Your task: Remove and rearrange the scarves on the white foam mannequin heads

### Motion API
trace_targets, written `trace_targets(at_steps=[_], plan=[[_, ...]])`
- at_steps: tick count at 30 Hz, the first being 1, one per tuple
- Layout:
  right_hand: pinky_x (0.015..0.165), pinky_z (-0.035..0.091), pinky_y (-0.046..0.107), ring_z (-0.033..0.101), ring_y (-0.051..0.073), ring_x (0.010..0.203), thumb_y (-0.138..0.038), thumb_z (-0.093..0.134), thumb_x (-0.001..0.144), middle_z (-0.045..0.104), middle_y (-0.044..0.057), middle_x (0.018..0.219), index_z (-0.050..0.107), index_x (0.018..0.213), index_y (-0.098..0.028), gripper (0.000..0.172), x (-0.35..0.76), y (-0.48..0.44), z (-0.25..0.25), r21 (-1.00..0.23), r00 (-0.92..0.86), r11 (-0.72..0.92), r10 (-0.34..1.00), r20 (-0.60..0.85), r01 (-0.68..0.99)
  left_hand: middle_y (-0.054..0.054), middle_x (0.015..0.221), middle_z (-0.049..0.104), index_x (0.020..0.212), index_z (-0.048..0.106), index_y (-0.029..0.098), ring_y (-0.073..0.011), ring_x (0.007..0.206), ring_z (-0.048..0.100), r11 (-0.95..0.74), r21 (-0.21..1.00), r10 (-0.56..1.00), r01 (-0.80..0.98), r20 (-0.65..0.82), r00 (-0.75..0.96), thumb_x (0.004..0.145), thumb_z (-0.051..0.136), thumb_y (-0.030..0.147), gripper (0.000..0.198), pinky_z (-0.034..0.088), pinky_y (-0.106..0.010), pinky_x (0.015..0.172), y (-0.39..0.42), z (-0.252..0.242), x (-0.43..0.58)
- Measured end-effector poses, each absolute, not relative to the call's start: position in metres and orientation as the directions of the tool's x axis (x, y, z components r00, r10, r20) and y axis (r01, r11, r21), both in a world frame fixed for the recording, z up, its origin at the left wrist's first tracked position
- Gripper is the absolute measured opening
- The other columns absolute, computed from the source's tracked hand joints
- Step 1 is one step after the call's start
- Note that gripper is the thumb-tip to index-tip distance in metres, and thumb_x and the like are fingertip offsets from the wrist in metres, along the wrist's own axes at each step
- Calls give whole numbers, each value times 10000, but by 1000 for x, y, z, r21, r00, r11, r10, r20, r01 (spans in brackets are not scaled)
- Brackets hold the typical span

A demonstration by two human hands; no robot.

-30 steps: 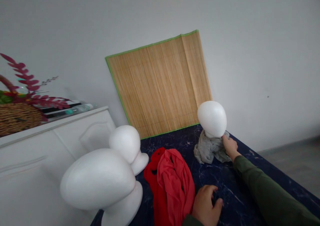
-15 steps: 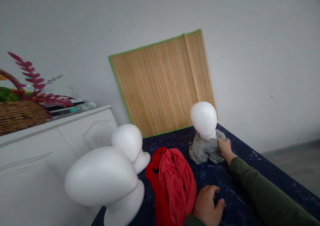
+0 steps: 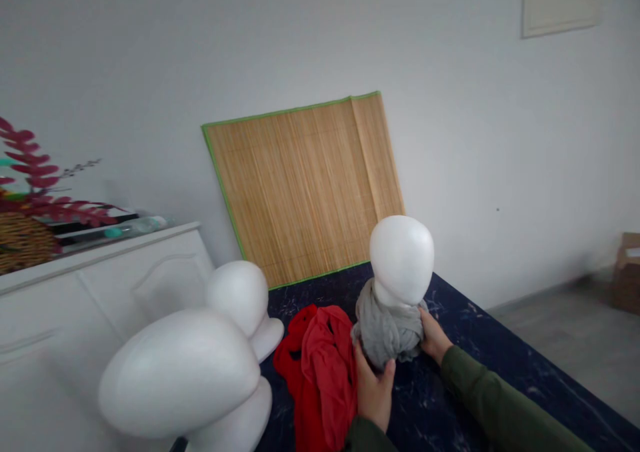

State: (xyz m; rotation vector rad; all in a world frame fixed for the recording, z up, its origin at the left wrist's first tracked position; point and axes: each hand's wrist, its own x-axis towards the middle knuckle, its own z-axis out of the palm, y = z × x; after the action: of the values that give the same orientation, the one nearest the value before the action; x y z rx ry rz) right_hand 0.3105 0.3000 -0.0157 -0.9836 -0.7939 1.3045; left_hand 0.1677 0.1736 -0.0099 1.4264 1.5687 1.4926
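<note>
A white foam mannequin head [image 3: 402, 259] stands on the dark blue table [image 3: 480, 345] with a grey scarf [image 3: 387, 329] bunched around its neck. My left hand [image 3: 373, 389] cups the scarf from the front left. From the right side, my right hand [image 3: 434, 335] grips the scarf, its arm in a green sleeve. A red scarf [image 3: 320, 372] lies crumpled on the table just left of my left hand.
Two more bare white foam heads stand at the table's left, one close [image 3: 185, 379] and one behind [image 3: 240, 299]. A bamboo mat [image 3: 300, 185] leans on the wall. A white cabinet [image 3: 100, 292] with a wicker basket [image 3: 23, 242] is at left.
The foam head with the grey scarf has come toward me and stands closer. My left hand left the table and went up to the scarf; my right hand stays on it.
</note>
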Motion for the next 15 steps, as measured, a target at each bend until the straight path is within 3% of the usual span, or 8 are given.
trace_targets(at_steps=[3, 5, 8, 11, 13, 15], plan=[[682, 501, 321, 634, 202, 730, -345, 496, 670, 668, 38, 705, 593, 882, -187, 282, 312, 271, -19, -863, -35, -117, 993, -114, -492, -108, 1014, 625, 1088, 536, 113, -217, 1007, 546, -196, 947, 919, 253, 268, -290, 679, 519, 172, 414, 401, -312, 887, 179, -7, 158], [700, 495, 326, 636, 202, 743, -337, 497, 672, 673, 35, 725, 581, 911, -195, 291, 320, 255, -20, -815, -97, -171, 985, -140, -554, -66, 771, 658, 888, 616, 131, -208, 774, 611, -186, 962, 918, 201, 243, -314, 653, 478, 119, 272, 476, -315, 722, 179, -2, 150], [722, 489, 335, 637, 206, 762, -326, 502, 675, 679, 33, 754, 567, 953, -201, 312, 340, 236, -19, -786, -71, -161, 986, -148, -596, -48, 735, 644, 829, 608, 140, -170, 623, 598, -200, 970, 881, 141, 241, -407, 655, 455, 132, 232, 483, -277, 563, 176, 5, 135], [747, 483, 355, 636, 217, 782, -365, 523, 682, 683, 40, 779, 571, 963, -198, 330, 360, 218, -14, -786, -70, -155, 987, -142, -598, -43, 763, 630, 948, 558, 147, -136, 538, 584, -215, 974, 814, 66, 216, -540, 689, 411, 183, 299, 469, -250, 473, 174, 14, 117], [772, 475, 369, 634, 225, 796, -400, 538, 683, 684, 56, 783, 588, 943, -185, 341, 368, 205, -11, -778, -160, -203, 978, -132, -595, -48, 709, 617, 1010, 514, 122, -140, 495, 580, -221, 974, 771, 43, 201, -605, 699, 364, 182, 351, 457, -249, 427, 177, 26, 104], [811, 458, 380, 628, 233, 824, -431, 548, 686, 683, 77, 786, 612, 906, -166, 351, 368, 193, -9, -765, -300, -279, 947, -118, -581, -78, 735, 625, 1037, 489, 91, -164, 581, 617, -245, 967, 739, 75, 236, -630, 696, 341, 159, 377, 494, -272, 495, 186, 48, 89]])
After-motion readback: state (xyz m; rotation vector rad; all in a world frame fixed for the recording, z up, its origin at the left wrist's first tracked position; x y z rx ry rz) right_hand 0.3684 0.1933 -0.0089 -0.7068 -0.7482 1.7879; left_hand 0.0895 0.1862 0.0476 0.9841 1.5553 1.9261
